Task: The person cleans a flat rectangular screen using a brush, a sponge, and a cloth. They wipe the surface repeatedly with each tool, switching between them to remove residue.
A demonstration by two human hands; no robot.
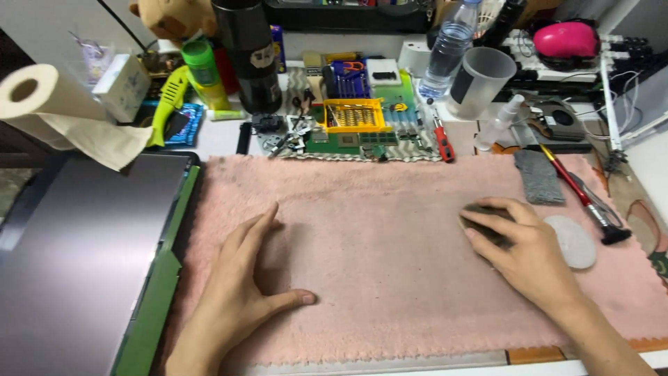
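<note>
A pink fluffy towel [390,230] covers the desk in front of me. My left hand [240,285] lies flat on it at the left, fingers apart, holding nothing. Over at the right, my right hand [522,244] presses a small dark grey cloth [480,216] against the towel with its fingertips. Just right of that hand rests a pale round pad [574,240]. A grey rectangular cloth [539,177] lies beyond it, beside a red-handled brush [584,195] with a black head.
A closed grey laptop [76,257] on a green mat sits at the left. Behind the towel: a green circuit board [362,136], yellow bit holder [353,115], red screwdriver [442,139], black tumbler [250,56], water bottle [449,49], plastic cup [483,80], paper roll [49,104].
</note>
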